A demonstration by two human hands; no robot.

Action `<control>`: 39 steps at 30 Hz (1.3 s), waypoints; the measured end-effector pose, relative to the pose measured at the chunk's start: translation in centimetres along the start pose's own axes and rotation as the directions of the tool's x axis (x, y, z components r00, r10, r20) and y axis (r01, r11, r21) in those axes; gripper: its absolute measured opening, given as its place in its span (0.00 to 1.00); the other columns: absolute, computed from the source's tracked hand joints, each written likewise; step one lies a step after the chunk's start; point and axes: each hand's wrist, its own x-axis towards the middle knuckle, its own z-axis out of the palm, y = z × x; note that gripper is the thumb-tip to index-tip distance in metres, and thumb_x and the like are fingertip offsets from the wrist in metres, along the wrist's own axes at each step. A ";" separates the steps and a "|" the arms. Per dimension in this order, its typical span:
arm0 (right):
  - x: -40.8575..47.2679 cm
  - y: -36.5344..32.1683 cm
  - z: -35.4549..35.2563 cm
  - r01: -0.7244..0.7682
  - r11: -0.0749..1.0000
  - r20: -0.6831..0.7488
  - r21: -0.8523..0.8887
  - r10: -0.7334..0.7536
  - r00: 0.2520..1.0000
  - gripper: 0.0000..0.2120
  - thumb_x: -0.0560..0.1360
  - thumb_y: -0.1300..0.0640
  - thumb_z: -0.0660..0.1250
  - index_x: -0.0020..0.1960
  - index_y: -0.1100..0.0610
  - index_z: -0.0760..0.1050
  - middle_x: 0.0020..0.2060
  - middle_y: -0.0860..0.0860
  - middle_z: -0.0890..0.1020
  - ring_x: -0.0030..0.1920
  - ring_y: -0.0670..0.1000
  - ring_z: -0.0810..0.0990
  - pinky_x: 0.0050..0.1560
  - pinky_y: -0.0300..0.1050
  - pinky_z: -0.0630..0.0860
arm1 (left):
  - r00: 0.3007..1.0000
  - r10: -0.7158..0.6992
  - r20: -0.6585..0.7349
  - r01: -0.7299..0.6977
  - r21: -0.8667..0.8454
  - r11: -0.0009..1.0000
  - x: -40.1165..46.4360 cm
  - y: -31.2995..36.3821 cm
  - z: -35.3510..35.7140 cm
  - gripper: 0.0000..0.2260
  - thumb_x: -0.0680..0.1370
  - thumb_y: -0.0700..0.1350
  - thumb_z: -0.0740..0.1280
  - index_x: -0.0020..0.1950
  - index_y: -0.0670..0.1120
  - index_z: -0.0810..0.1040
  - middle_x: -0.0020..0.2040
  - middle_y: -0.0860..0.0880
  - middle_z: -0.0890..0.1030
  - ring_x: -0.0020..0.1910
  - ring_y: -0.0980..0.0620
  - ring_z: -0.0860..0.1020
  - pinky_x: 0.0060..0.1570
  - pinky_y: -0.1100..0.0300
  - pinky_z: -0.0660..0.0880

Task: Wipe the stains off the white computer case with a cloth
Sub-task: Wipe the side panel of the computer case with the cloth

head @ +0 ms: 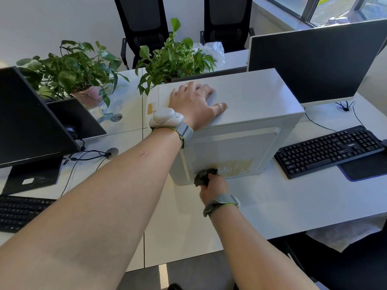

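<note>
The left hand (191, 101) lies flat on top of the case (247, 97), fingers spread and pressing down, thumb stretched toward the near edge; it curls round nothing, it only steadies. The case stands on the desk (261, 206), between the plants (173, 57) behind and the keyboard (328, 150) to its right, its near side panel facing the person. It looks like a stiff metal box, likely heavy enough to stay put under light rubbing, yet its smooth base could slide on the slick desk under a hard push, so a flat palm on top seems the sensible hold. No lifting is called for. Low on the near panel, the right hand (212, 188) bunches a dark cloth (204, 176) in curled fingers and presses the wad against the panel's lower left. The cloth is soft and limp, so it needs to be balled up to carry any pressure. Just right of it runs a yellowish stain (236, 166) over what look like vent slots; the painted surface there should take firm rubbing, though the slots may snag the fabric.
</note>
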 end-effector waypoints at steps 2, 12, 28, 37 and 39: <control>-0.6 -0.9 -0.9 0.004 1.000 -0.017 0.001 -0.004 1.000 0.17 0.81 0.55 0.64 0.68 0.58 0.74 0.64 0.57 0.79 0.64 0.60 0.79 0.63 0.49 0.77 | 1.000 0.000 0.002 0.000 0.001 1.000 -0.1 0.0 0.0 0.31 0.75 0.73 0.58 0.73 0.60 0.71 0.73 0.53 0.69 0.73 0.47 0.66 0.73 0.49 0.58; -5.3 -2.9 -4.3 -0.120 -0.147 0.128 0.982 0.046 0.991 0.16 0.81 0.68 0.58 0.66 0.64 0.76 0.60 0.65 0.82 0.60 0.64 0.82 0.58 0.57 0.80 | 1.000 0.000 0.024 0.000 -0.002 1.000 -0.2 0.0 -0.3 0.32 0.75 0.74 0.57 0.74 0.59 0.70 0.75 0.52 0.68 0.74 0.46 0.64 0.74 0.48 0.57; -3.7 -2.7 -5.8 0.341 0.256 -0.387 0.905 0.156 0.909 0.16 0.72 0.66 0.76 0.54 0.51 0.76 0.46 0.51 0.83 0.44 0.51 0.82 0.48 0.52 0.84 | 1.000 0.000 0.018 0.000 -0.002 1.000 -0.1 0.2 -0.3 0.32 0.75 0.73 0.57 0.74 0.59 0.70 0.75 0.51 0.69 0.74 0.46 0.65 0.74 0.47 0.57; -0.6 0.7 -2.5 -0.107 0.257 0.018 0.960 0.329 0.944 0.12 0.75 0.68 0.72 0.57 0.62 0.76 0.46 0.60 0.83 0.44 0.62 0.84 0.46 0.57 0.84 | 1.000 -0.003 0.012 0.003 -0.004 1.000 -0.1 0.1 -0.2 0.31 0.75 0.73 0.58 0.74 0.60 0.71 0.75 0.51 0.69 0.74 0.46 0.65 0.74 0.48 0.58; -0.7 2.4 -4.1 -0.104 0.216 0.002 0.971 0.429 0.904 0.11 0.76 0.67 0.70 0.57 0.63 0.76 0.46 0.63 0.83 0.40 0.62 0.84 0.40 0.57 0.83 | 1.000 -0.001 0.010 0.001 -0.006 1.000 -0.1 0.1 -0.1 0.31 0.75 0.73 0.58 0.74 0.60 0.71 0.75 0.51 0.69 0.74 0.46 0.65 0.74 0.48 0.58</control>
